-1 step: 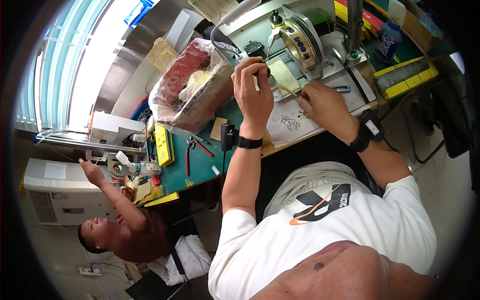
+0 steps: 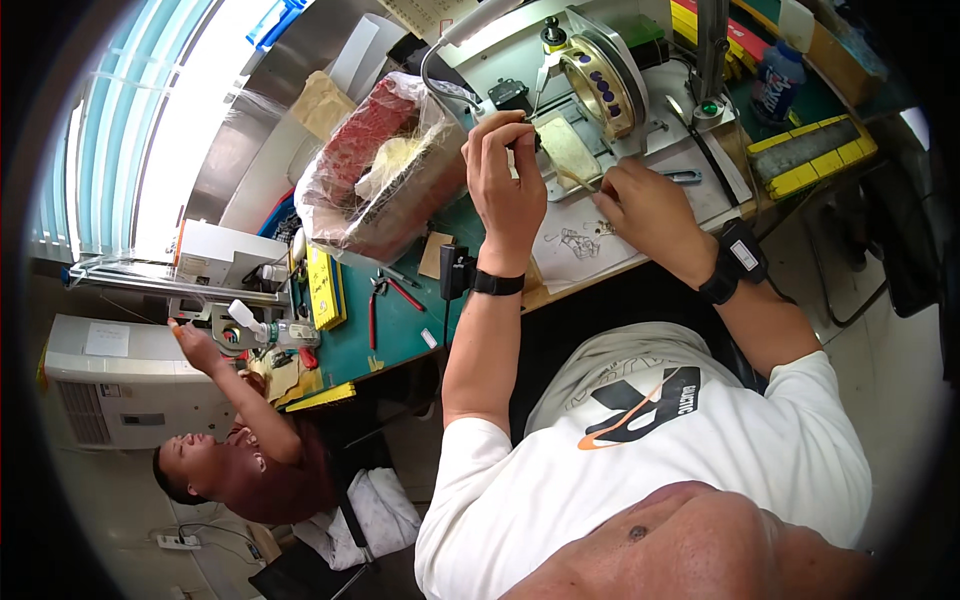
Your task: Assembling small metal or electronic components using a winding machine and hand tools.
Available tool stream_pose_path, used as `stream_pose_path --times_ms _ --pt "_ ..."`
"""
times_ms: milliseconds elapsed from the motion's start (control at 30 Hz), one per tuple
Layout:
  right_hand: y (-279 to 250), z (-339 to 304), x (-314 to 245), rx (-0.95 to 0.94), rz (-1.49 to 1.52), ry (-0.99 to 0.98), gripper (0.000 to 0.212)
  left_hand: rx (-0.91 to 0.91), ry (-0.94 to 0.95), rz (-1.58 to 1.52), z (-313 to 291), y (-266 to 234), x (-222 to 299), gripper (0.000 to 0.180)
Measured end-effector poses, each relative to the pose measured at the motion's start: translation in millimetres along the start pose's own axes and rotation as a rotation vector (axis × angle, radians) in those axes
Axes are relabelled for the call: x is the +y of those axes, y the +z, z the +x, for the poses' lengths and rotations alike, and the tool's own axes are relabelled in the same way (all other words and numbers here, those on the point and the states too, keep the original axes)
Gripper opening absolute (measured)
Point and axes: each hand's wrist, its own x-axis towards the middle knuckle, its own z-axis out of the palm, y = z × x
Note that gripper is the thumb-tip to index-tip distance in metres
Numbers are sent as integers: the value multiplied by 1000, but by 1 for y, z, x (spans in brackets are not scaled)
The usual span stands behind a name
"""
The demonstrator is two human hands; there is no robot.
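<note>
My left hand (image 2: 503, 175) is raised beside the small machine, its fingers closed round a small dark part that they mostly hide. To its right, my right hand (image 2: 645, 205) pinches a thin tan stick (image 2: 572, 178) whose tip points toward the left hand. Between and beyond both hands lies a pale rectangular plate (image 2: 568, 150) on the machine bed. Behind that plate stands a gold-coloured wheel (image 2: 598, 92) with a row of dark purple dots. Below the right hand, a tangle of thin wire pieces (image 2: 580, 243) rests on white paper (image 2: 560, 268).
A plastic-wrapped red box (image 2: 370, 165) stands left of my left hand. Red-handled pliers (image 2: 385, 300) lie on the green bench top. On the right are a blue bottle (image 2: 778, 80) and a yellow-edged block (image 2: 812, 155). Another person (image 2: 250, 450) sits at the far left.
My hands hold almost the same places. The other person's raised hand has shifted slightly to the right and down.
</note>
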Motion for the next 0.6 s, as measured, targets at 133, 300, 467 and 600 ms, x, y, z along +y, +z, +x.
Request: stream_pose_path --times_ms 133,300,467,600 --pt "-3 4 -6 51 -34 -35 22 7 9 -7 -1 0 -3 8" --pt "-28 8 -16 -77 -59 9 26 28 -5 -17 -2 0 -2 8" --pt "-30 11 -16 -129 -95 9 25 34 -28 -28 -1 0 -1 7" --pt "-32 16 -23 -8 -18 14 26 40 -41 -31 -1 0 -1 5"
